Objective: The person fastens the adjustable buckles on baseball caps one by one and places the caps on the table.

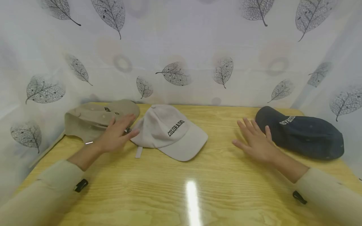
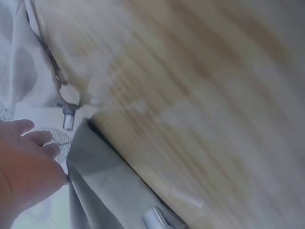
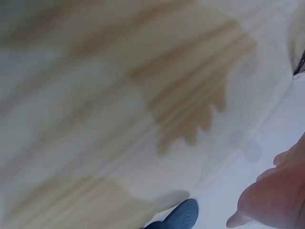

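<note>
Three caps lie on a wooden table. My left hand (image 1: 114,135), fingers spread and holding nothing, is over the near side of an olive-tan cap (image 1: 85,117), partly covering it. Close to its fingertips is a pale beige cap (image 1: 181,135) with COLORADO lettering, its brim toward the front right. On the right, my right hand (image 1: 258,144) is spread with nothing in it, just left of a navy cap (image 1: 311,135). The navy cap's brim points to the back left. In the left wrist view, the left hand (image 2: 28,167) appears beside the olive-tan cap (image 2: 105,176).
The wooden table (image 1: 158,188) has a bright light reflection near its front. A white curtain (image 1: 198,40) with leaf prints hangs right behind the table and at both sides. A strap (image 1: 46,150) trails from the olive-tan cap at the left edge.
</note>
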Tool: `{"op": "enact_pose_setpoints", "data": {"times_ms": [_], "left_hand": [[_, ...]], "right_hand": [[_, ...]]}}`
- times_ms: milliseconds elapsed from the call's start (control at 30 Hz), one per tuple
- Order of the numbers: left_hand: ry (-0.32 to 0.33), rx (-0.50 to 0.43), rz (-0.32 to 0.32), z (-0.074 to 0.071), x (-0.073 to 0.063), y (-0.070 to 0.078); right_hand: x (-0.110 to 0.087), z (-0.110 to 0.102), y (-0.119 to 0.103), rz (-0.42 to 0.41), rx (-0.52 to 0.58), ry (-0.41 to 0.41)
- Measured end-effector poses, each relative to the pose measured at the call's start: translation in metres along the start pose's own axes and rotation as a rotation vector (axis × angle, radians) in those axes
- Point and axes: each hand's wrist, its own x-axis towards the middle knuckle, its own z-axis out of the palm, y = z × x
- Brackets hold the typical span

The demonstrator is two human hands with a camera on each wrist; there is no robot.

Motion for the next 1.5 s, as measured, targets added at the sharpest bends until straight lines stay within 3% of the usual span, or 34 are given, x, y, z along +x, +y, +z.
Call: {"op": "enact_pose_setpoints", "data": {"times_ms": [500, 733, 1033, 1367, 1500], "left_hand": [[-0.026, -0.034, -0.001, 0.010, 0.016, 0.011], [-0.014, -0.174, 0.054, 0.014, 0.026, 0.017], [-0.024, -0.072, 0.084, 0.033, 0.033, 0.033], [-0.008, -0.149, 0.141, 0.043, 0.039, 0.046], [-0.032, -0.187, 0.163, 0.042, 0.042, 0.046]], "right_hand": [[0.013, 0.008, -0.039, -0.071, 0.042, -0.011], [0.022, 0.015, -0.058, -0.121, 0.020, -0.022], [0.036, 0.025, -0.084, -0.163, 0.002, -0.035], [0.039, 0.029, -0.090, -0.166, -0.003, -0.030], [0.039, 0.029, -0.089, -0.177, 0.004, -0.049]]}}
